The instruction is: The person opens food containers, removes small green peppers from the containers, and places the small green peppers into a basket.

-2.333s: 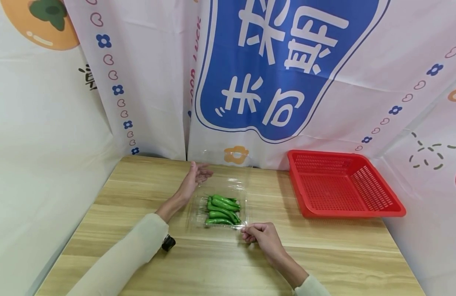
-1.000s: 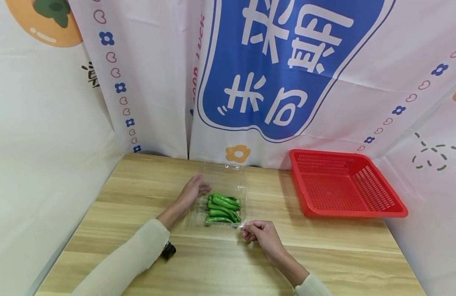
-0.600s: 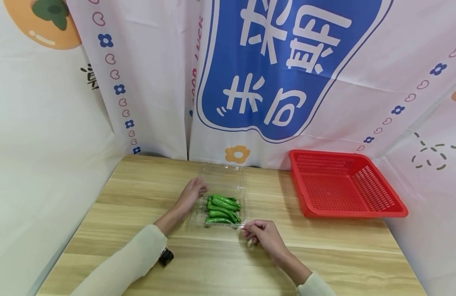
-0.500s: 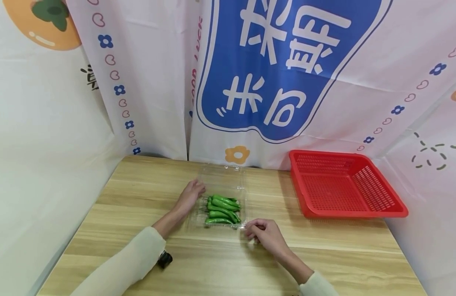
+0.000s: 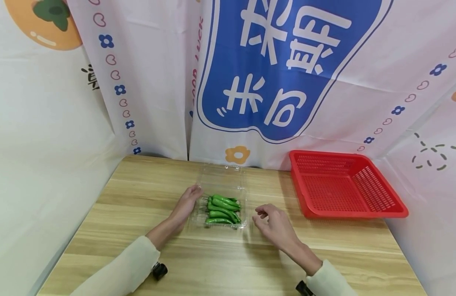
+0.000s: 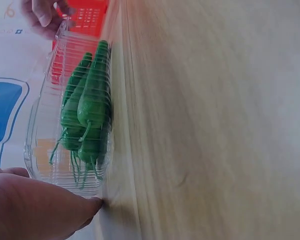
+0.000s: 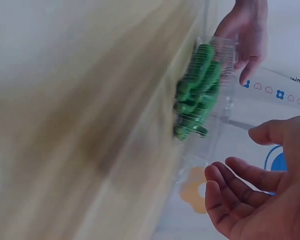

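Several green chili peppers (image 5: pixel 223 209) lie in a clear plastic clamshell box (image 5: pixel 244 224) on the wooden table, its lid (image 5: pixel 222 174) laid back toward the wall. Along the box's left side rests my left hand (image 5: pixel 185 204), its fingers near the hinge corner. In the left wrist view the thumb (image 6: pixel 50 207) is right at the end wall of the box. My right hand (image 5: pixel 278 226) hovers to the right of the box, apart from it. Its fingers (image 7: pixel 240 187) are loosely bent and hold nothing.
A red plastic basket (image 5: pixel 300 197) with nothing in it stands at the back right of the table (image 5: pixel 220 263). Printed white cloth (image 5: pixel 154 102) hangs behind and on both sides. A black wrist camera (image 5: pixel 159 271) sits below the left sleeve.
The lid has settled back from a raised position. My right hand has let go of the box's front right corner and moved right. My left hand has slid nearer along the left side.
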Demonstrator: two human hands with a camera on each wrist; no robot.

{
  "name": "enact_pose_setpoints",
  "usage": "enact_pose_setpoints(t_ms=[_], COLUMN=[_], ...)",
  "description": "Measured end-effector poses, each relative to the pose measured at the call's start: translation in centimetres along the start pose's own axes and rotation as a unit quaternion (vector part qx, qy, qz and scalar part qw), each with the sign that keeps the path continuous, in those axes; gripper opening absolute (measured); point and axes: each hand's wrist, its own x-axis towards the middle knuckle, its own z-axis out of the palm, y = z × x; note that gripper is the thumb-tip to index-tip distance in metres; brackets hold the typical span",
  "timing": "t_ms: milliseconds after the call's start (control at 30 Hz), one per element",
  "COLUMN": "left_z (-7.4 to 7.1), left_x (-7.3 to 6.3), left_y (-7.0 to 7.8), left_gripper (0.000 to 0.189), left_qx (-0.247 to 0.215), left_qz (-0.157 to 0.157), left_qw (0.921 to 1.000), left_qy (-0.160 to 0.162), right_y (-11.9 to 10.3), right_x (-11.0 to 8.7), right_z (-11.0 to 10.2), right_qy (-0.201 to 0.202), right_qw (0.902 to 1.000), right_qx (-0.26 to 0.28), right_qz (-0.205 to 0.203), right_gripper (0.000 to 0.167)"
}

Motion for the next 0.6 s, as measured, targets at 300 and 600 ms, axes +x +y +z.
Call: enact_pose_setpoints(t_ms=[300, 600], left_z=[0.3, 0.7], left_x=[-0.9, -1.4], left_y=[0.0, -0.2], left_gripper=[0.068, 0.066], left_qx=[-0.017, -0.027], left_qz=[0.008, -0.001], left_qw=[0.9998, 0.9996], left_qy=[-0.002, -0.001], right_y=[-2.0, -3.5], right_x=[2.1, 4.7], right_z=[-1.3, -1.6], right_qy=[-0.042, -0.117], right_qw=[0.9941, 0.9828], right_qx=[-0.053, -0.071], right_qz=[-0.085, -0.124], right_gripper=[0.026, 0.03])
